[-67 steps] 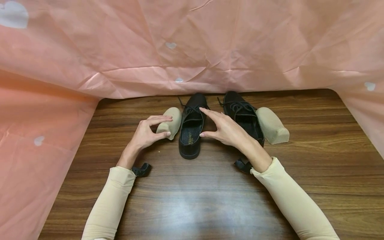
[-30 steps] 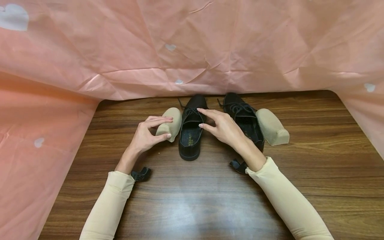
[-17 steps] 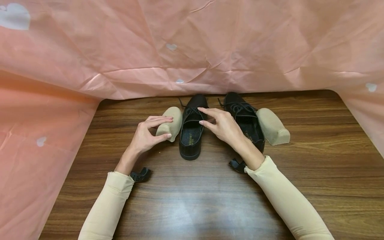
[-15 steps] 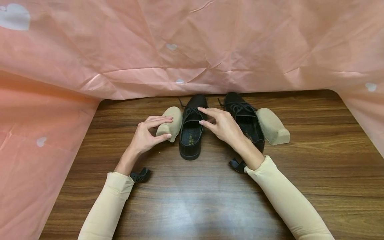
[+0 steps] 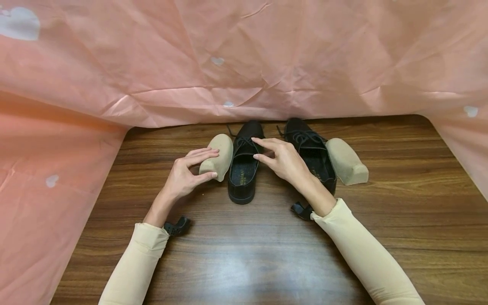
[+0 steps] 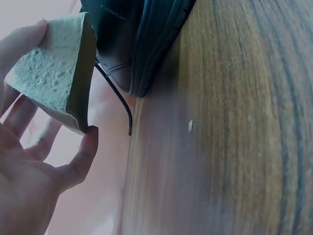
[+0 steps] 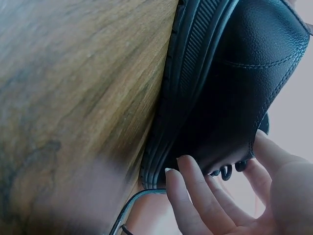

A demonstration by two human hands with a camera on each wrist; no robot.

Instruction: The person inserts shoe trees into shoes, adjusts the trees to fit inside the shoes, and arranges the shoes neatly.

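Head view, far left: pink cloth (image 5: 57, 148) with pale hearts, which also runs across the back and down the right side. Next comes the left sleeve (image 5: 135, 262), cream, with a black wrist mount (image 5: 177, 226) poking out by the cuff. That person's left hand (image 5: 182, 176) has its thumb and fingers clamped on the left beige form (image 5: 225, 147), a smooth foot-shaped thing with a squared-off end facing the person. From the left wrist camera it looks to be up off the wood, with its pitted end face turned to the lens.

Just right of it is the left black shoe (image 5: 241, 190) — upright on the table (image 5: 236, 245), toe toward the cloth, laces tied, a loose lace end sticking out, gold lettering on the insole. The right hand (image 5: 286, 163) is on its right side, fingers apart and a bit bent, index tip by the laces and thumb at the edge of the opening. Looks like a light touch, not a squeeze.

Partly behind that arm is the right black shoe (image 5: 303, 137), also upright, toe toward the cloth. Then the right beige form (image 5: 346, 161), lying on the table close against that shoe — hard to tell if they actually touch. Lower right is the right sleeve (image 5: 366, 250), same cream colour.
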